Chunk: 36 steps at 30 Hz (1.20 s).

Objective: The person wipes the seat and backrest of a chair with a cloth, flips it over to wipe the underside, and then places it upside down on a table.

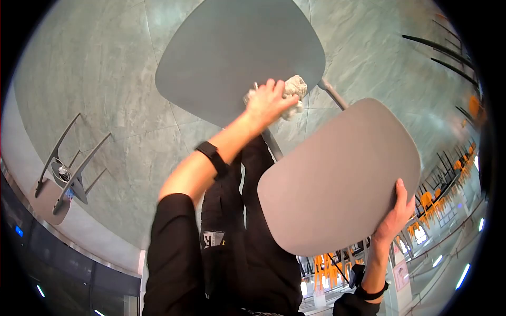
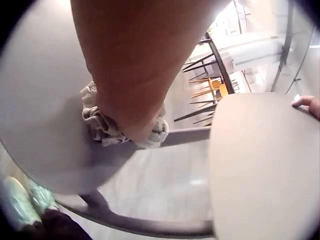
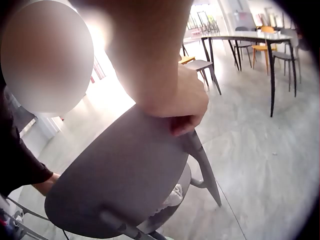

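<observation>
A grey chair stands in front of me, its seat (image 1: 237, 47) at the top of the head view and its backrest (image 1: 342, 179) nearer to me. My left hand (image 1: 269, 102) holds a crumpled whitish cloth (image 1: 296, 87) against the rear part of the seat. In the left wrist view the cloth (image 2: 95, 117) bunches out on both sides of that hand, whose fingers are mostly hidden there. My right hand (image 1: 395, 216) grips the backrest's outer edge, thumb on the front face. From the right wrist view, the right hand (image 3: 187, 107) bends over the backrest's edge.
Another grey chair (image 1: 68, 181) is at the left with small items on it. A table (image 3: 245, 36) with dark legs and several orange and grey chairs stands further off. Greenish-grey tiles cover the floor (image 1: 121, 79). Bars (image 1: 333, 95) join the seat and backrest.
</observation>
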Each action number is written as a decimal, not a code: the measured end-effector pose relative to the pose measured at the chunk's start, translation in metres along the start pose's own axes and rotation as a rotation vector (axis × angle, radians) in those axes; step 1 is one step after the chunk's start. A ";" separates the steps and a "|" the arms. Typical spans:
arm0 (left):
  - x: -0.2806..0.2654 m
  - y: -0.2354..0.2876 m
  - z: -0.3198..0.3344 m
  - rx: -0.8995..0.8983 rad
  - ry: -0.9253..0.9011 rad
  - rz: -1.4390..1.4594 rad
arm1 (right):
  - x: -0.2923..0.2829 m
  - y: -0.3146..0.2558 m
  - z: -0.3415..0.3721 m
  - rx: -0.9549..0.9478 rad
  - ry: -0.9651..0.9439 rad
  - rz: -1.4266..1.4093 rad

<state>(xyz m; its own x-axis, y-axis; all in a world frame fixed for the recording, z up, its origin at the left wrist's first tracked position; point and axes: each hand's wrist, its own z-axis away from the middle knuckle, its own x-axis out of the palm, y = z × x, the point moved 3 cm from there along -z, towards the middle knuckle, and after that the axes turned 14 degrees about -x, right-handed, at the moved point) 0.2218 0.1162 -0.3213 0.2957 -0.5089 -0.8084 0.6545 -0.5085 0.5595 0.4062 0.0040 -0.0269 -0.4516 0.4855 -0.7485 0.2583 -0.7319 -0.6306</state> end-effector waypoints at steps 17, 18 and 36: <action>-0.126 -0.066 0.001 -0.378 0.267 -0.109 | -0.003 0.000 0.011 0.082 -0.008 -0.004; -0.106 -0.026 0.001 -0.373 0.139 -0.034 | 0.000 -0.003 0.013 0.115 0.037 -0.013; -0.135 -0.163 -0.187 -0.239 0.486 -0.610 | -0.016 0.011 0.021 0.204 0.085 -0.090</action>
<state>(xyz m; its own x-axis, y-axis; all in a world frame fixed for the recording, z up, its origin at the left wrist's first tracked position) 0.2056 0.3975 -0.3379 0.0723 0.1960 -0.9779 0.9125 -0.4089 -0.0145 0.3984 -0.0219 -0.0172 -0.3894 0.5852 -0.7113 0.0387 -0.7612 -0.6474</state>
